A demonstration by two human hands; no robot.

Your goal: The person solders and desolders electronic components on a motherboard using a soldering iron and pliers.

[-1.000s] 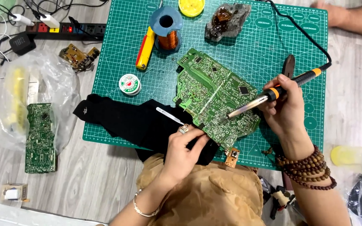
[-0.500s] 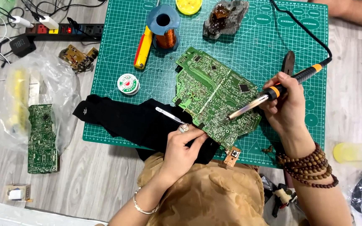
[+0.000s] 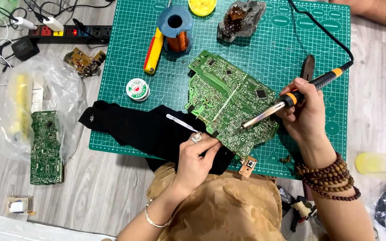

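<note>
A large green circuit board (image 3: 228, 96) lies tilted on the green cutting mat (image 3: 255, 40). My right hand (image 3: 302, 111) grips a black and orange soldering iron (image 3: 291, 98), whose metal tip rests on the board's lower right part. My left hand (image 3: 197, 154) holds metal tweezers (image 3: 182, 122) at the board's lower left edge, above a black cloth (image 3: 135, 127). A small brown board piece (image 3: 248, 166) sits by the mat's near edge.
A solder reel (image 3: 137, 89), a yellow and red tool (image 3: 153, 51), a blue spool of copper wire (image 3: 175, 29), a yellow tin (image 3: 203, 5) and a rosin lump (image 3: 240, 18) are on the mat. A second green board (image 3: 45, 147), a plastic bag (image 3: 18, 107) and a power strip (image 3: 68, 33) lie left.
The view has shifted slightly. Both hands stay in place on the circuit board, the iron tip still touching its lower right part.
</note>
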